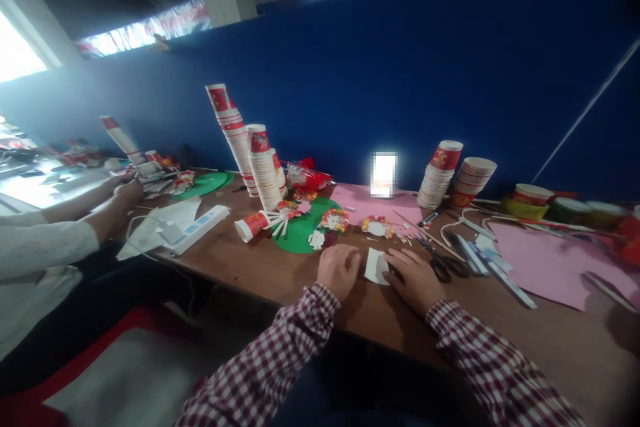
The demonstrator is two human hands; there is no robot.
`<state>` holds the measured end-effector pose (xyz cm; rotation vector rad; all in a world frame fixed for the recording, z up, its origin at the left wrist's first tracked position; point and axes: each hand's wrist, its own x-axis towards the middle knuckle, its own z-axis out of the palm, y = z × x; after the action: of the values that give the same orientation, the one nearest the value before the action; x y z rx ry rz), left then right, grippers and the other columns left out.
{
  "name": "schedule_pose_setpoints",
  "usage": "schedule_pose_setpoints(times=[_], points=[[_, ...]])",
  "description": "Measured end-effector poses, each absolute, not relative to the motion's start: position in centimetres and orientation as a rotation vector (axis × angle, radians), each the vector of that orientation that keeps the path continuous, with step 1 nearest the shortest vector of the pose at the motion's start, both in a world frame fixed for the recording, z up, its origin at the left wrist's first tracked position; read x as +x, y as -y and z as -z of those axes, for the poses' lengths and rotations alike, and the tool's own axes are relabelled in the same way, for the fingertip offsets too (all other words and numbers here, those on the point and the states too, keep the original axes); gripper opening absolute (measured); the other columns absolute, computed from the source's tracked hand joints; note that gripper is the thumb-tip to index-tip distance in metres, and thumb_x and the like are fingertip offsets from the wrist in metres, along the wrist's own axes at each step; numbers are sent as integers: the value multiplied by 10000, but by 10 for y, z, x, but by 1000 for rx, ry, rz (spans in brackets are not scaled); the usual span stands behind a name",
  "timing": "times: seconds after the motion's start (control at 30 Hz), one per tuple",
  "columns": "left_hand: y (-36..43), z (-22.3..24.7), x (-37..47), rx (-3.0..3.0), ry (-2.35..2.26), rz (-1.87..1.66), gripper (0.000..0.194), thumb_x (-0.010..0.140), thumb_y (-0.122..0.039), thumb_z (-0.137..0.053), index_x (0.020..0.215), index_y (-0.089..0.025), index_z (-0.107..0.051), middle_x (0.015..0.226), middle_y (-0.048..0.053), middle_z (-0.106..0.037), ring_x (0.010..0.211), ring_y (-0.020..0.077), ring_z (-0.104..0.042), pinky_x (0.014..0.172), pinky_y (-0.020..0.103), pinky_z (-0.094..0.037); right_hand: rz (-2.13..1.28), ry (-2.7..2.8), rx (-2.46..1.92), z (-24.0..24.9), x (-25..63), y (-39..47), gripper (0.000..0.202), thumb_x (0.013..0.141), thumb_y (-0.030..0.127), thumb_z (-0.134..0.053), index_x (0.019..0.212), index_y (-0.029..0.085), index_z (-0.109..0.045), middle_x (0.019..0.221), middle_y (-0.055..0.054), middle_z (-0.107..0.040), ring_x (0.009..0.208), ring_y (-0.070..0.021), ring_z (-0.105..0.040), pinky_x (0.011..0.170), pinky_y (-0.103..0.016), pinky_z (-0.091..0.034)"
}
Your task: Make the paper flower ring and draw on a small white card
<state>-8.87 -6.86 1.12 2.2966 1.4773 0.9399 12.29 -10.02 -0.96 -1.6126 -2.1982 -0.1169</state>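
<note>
A small piece of white paper (375, 267) lies on the brown table between my two hands. My right hand (416, 279) rests over its right edge, fingers stretched forward and touching it. Just left of the paper, my left hand (338, 272) lies on the tabletop with its fingers curled in; the inside of that hand is hidden. Beyond the hands are two rings cut from printed paper cups, one ring (379, 227) on a pink sheet (407, 205) and the other ring (334, 219) at the edge of a green disc (293, 240). A small white cutout (316, 239) lies on the disc.
Tall stacks of paper cups (265, 177) stand behind the disc, near a tipped cut cup (251, 225). Black scissors (443, 269) and pens (473, 255) lie to the right. A white power strip (200, 230) lies left, beside another person's hand (127, 193). A blue partition (340, 80) rises behind.
</note>
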Motion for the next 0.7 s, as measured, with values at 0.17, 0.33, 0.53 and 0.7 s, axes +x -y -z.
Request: schedule_pose_setpoints(times=[0.17,0.33,0.53,0.7], points=[[-3,-26,-125,1988,-1735,-997,244,924,-289,-444,1051,-147,-597,1077,99,-617,1049,204,-557,953,381,-442,107,2224,-1504,8,123,100,358,841,364,-540,1120,165,-644,1197,-95,-639,1169,-278,-512,1030,-463,-385],[-70,-34,-129,1777,-1787,-780,328,895,-340,-534,1160,-148,-535,1152,88,-563,996,197,-577,842,402,-507,96,2217,-1468,7,123,100,352,826,369,-561,1097,165,-655,1174,-106,-647,1157,-280,-515,1006,-466,-408],[-91,-34,-110,1647,-1795,-589,341,894,-333,-537,1179,-146,-523,1171,92,-553,1009,204,-573,846,412,-506,70,2212,-1456,6,124,100,332,820,356,-567,1083,179,-663,1165,-102,-649,1142,-285,-517,990,-473,-419],[-90,-36,-110,1616,-1744,-505,317,895,-338,-534,1154,-157,-543,1163,81,-559,1007,205,-573,845,394,-507,65,2191,-1462,7,124,100,349,814,369,-575,1099,185,-655,1168,-105,-648,1148,-292,-513,984,-485,-420]])
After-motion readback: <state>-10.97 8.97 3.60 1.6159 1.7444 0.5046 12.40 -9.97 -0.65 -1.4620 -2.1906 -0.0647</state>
